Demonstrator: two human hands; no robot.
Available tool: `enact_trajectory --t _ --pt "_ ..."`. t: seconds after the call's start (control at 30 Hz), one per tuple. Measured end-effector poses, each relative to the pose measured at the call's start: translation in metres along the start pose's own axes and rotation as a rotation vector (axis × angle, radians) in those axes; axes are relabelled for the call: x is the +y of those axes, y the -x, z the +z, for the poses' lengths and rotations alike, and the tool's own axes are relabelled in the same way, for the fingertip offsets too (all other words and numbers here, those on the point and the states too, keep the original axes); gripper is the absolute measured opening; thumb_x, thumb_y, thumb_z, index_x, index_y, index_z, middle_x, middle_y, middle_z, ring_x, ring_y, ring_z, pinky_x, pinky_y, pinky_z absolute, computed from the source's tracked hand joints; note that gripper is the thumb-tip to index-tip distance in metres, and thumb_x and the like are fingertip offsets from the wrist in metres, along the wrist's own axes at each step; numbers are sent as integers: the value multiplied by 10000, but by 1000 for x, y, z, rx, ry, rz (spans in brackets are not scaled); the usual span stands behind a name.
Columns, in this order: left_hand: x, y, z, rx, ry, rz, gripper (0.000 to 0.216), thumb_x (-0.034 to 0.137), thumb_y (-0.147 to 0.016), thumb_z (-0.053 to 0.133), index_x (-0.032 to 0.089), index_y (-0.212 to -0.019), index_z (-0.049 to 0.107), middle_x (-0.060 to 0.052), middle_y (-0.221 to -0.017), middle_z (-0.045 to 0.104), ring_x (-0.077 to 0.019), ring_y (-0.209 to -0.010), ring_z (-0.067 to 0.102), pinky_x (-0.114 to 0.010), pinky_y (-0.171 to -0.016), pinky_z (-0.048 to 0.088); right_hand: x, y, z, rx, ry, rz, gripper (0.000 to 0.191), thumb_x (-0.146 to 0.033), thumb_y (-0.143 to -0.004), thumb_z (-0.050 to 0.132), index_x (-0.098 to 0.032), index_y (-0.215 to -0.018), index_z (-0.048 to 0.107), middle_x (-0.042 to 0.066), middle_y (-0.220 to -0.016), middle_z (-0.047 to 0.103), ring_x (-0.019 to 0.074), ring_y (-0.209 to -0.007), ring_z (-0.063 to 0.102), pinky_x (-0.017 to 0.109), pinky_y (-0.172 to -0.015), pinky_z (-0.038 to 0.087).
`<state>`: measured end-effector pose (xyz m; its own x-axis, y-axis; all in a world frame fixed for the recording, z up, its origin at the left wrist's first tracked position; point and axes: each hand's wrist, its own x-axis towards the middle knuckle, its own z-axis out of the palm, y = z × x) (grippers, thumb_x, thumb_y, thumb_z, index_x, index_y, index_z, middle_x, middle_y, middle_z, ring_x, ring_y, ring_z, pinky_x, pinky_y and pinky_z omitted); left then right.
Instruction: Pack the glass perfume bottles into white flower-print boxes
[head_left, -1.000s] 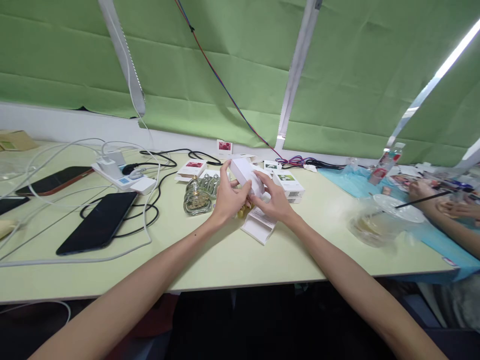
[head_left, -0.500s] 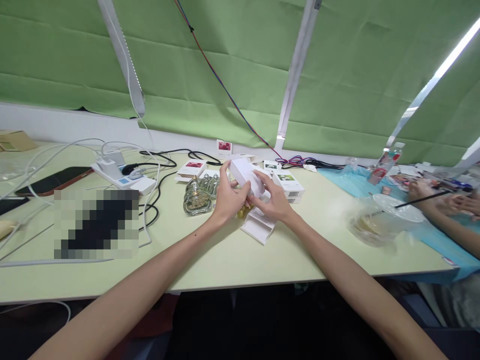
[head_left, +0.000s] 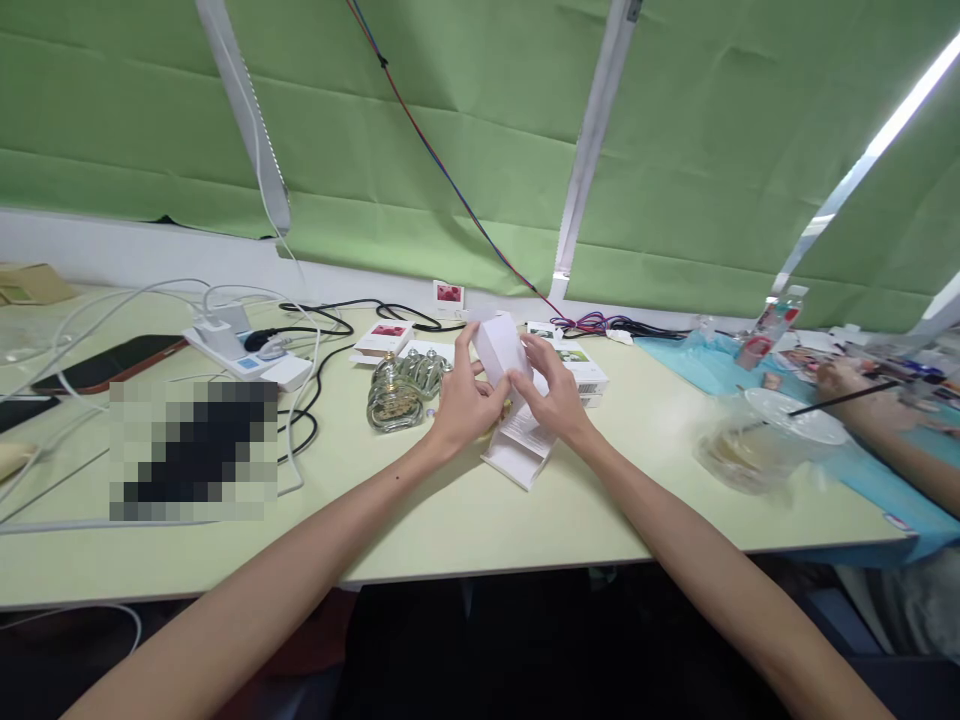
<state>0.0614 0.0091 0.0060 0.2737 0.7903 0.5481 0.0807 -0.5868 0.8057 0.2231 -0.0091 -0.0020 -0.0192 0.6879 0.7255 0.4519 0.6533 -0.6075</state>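
Note:
Between my two hands is a folded piece of white card [head_left: 501,345], tilted above the table. My left hand [head_left: 469,400] grips its left side, thumb at the lower edge. Its right side is pinched by my right hand [head_left: 553,395]. Under my hands lies an open white box [head_left: 519,455] with its flap toward me. Several glass perfume bottles [head_left: 395,400] stand left of my left hand. Small white boxes with red pictures [head_left: 384,338] lie behind them, and boxes with green pictures [head_left: 589,375] sit behind my right hand.
A power strip [head_left: 247,350] with tangled cables and a phone [head_left: 112,360] occupy the left. On the right stand a lidded plastic cup [head_left: 750,450] with a black straw and a bottle [head_left: 772,325]. Another person's hand [head_left: 847,385] is over a blue sheet [head_left: 667,355].
Both hands have shifted slightly to the right with the white card, which is now turned more upright. The open box below has stayed in place.

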Motion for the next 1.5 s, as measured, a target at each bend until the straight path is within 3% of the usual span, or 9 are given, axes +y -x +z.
enact_trajectory --t 0.23,0.47,0.87,1.5 --pt "-8 2 2 -72 -129 147 817 280 -850 606 250 -1548 184 10 -822 696 -59 -428 541 -161 -448 391 -1 -1 3 51 -121 88 893 -555 -794 755 -283 -1514 301 130 -1522 479 289 -1438 435 508 -1173 390" --pt "-12 2 0 -171 -171 243 873 186 -805 588 237 -1568 166 77 -668 593 -76 -477 549 -174 -497 403 1 -1 4 64 -165 113 1071 -573 -734 801 -289 -1562 183 153 -1487 502 294 -1340 539 487 -1140 421" --pt "-14 4 -2 -267 -282 373 843 169 -846 575 286 -1567 153 89 -657 558 -85 -513 565 -181 -534 425 -3 -3 -1 75 -187 129 1088 -603 -720 788 -272 -1553 173 155 -1377 569 296 -1254 590 466 -1069 494" --pt "-12 5 -4 -294 -309 359 846 188 -860 572 280 -1577 133 85 -642 561 -91 -503 559 -189 -539 426 -2 -4 0 98 -143 113 980 -524 -728 777 -262 -1521 264 143 -1471 467 294 -1329 510 448 -1105 458"
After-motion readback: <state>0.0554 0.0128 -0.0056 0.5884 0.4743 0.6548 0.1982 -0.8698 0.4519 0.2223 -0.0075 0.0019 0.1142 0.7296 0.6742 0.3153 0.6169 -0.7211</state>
